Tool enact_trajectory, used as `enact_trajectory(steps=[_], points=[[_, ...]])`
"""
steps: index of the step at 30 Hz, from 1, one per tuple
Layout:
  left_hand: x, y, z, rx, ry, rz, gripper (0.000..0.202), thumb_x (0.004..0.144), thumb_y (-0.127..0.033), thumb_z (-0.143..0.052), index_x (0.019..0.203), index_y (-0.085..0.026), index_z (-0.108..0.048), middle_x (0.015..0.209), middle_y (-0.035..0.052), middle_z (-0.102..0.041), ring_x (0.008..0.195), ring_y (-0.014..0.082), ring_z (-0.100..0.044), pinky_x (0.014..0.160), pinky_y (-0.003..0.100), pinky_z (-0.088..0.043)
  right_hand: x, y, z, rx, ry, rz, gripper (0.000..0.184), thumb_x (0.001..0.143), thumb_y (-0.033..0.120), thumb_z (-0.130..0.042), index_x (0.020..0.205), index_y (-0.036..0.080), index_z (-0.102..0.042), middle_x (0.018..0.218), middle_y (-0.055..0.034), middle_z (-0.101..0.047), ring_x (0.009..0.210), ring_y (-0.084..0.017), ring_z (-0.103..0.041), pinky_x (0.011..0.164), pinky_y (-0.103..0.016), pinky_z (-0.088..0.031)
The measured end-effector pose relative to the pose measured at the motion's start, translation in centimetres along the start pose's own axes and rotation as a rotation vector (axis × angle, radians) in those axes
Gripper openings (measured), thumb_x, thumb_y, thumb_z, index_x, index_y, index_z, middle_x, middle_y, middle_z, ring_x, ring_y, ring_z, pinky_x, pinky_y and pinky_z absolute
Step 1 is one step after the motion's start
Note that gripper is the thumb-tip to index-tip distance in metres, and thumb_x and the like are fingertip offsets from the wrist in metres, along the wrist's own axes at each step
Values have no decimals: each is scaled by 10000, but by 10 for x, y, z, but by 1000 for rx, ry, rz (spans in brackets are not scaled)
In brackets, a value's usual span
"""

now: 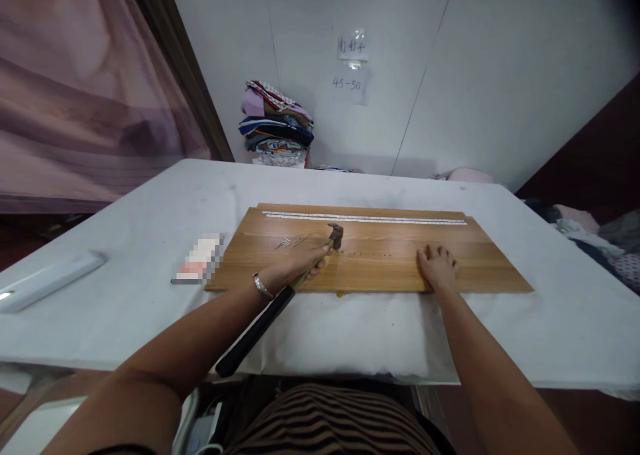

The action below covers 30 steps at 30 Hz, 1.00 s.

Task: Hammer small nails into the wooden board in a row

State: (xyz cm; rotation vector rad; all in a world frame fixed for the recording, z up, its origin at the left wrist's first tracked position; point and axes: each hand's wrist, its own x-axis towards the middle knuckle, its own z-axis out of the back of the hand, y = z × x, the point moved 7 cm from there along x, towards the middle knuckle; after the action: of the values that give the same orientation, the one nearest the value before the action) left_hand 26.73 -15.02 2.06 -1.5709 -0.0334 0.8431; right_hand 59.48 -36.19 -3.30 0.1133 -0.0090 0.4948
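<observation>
My left hand (300, 263) grips a claw hammer (263, 325) high on its handle, close to the head. The hammer's dark head is above the wooden board (480, 262), while its black grip slants back toward me past the board's near edge. Just beyond my left hand, several loose nails (286, 242) lie on the wood. A row of small dark nail points (367, 254) runs rightward from the hammer head; whether they are nails or holes I cannot tell. My right hand (439, 266) rests on the board's right part, fingers spread, holding nothing.
Two white measuring strips (370, 220) run along the board's far side. On the white table (145, 222) stand a blurred-out flat object (200, 258) and a long white device (50, 282) at left. Folded clothes (277, 125) are stacked by the wall, which bears paper signs (350, 85).
</observation>
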Motion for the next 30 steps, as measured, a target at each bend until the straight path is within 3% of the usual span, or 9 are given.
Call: enact_trajectory(steps=[8,19,30], points=[[-2,5,-1,-20,-45,76,341,923,-542,-624,887,-214,-539,628,-60,-481,440,67,-336,431,205,-245,-1,3,3,5,-3,10,582,1049,475,-275,1442,193,-599,1510,-206,-544,1399,-354,-461,1122,-552,-342],[-6,-6,-3,-47,-13,27,299,956,-497,-601,933,-205,-544,631,-63,-460,443,52,-326,423,190,-218,-1,1,1,20,-6,3,582,1047,472,-274,1443,189,-594,1531,-199,-532,1415,-353,-453,1149,-552,-315],[-4,3,-2,-11,-39,79,301,963,-491,-590,892,-204,-532,634,-55,-478,454,60,-337,436,205,-226,-1,1,2,25,-22,4,588,1046,477,-274,1442,198,-605,1502,-210,-554,1402,-364,-458,1139,-569,-323]])
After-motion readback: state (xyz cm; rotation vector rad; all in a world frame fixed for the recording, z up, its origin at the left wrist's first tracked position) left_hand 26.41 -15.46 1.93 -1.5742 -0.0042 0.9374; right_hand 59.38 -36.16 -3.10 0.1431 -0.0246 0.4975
